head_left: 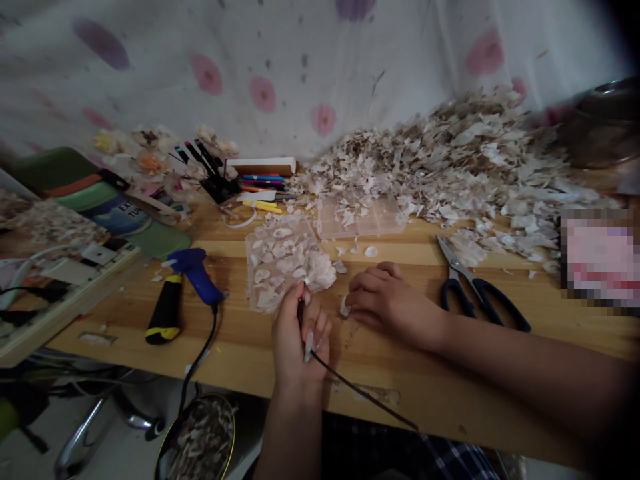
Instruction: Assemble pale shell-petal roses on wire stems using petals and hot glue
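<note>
My left hand (301, 327) is closed around a thin dark stem (367, 393), which runs down to the right past the table edge. A white petal-shaped flower (319, 270) sits just above that hand, over a clear compartment tray (257, 267) of pale pieces. Whether the flower joins the stem is hidden by the fingers. A small pale piece (309, 347) shows at the left fingers. On the wooden table, my right hand (380, 297) rests with curled fingers, its fingertips at a small white flake (345, 307).
A big heap of pale flakes (440, 167) lies behind, with a second clear tray (360, 227) before it. Scissors (470, 287) lie at right. At left are a blue glue gun (197, 273), a black-yellow tool (166, 310) and a power strip (75, 273). A bin (200, 437) stands below.
</note>
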